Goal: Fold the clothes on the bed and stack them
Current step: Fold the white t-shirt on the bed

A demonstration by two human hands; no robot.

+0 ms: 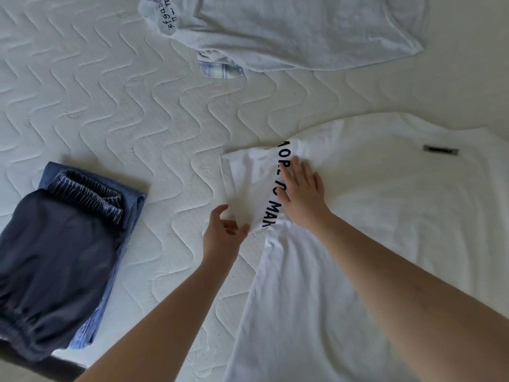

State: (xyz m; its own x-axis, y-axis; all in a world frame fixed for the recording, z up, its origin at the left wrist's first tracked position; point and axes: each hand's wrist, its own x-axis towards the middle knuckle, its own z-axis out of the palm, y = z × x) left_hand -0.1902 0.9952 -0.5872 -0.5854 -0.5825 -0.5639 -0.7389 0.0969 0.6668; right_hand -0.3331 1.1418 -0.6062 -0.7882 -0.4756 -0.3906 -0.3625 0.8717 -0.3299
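Cotton like this white T-shirt (pixel 385 216) is light, soft and floppy, so it will sag and crease wherever it is not supported. It lies flat, back up, on the right side of the bed (pixel 110 106), its body running toward the near edge. Its left sleeve (pixel 248 183), which carries black lettering, points toward the middle of the bed. The right hand (pixel 301 194) lies on the sleeve seam with fingers straight, pressing the cloth down. The left hand (pixel 223 232) hovers at the sleeve's near corner, fingers loosely curved and holding nothing that I can see. The best place to take hold is probably the sleeve hem, pinched at its edge and drawn across the body while the right hand anchors the fold line. A folded stack of dark blue clothes (pixel 63 257) sits near the left edge. A pale grey shirt (pixel 303 31) waits unfolded at the far edge, with a checked garment (pixel 220 70) under it.
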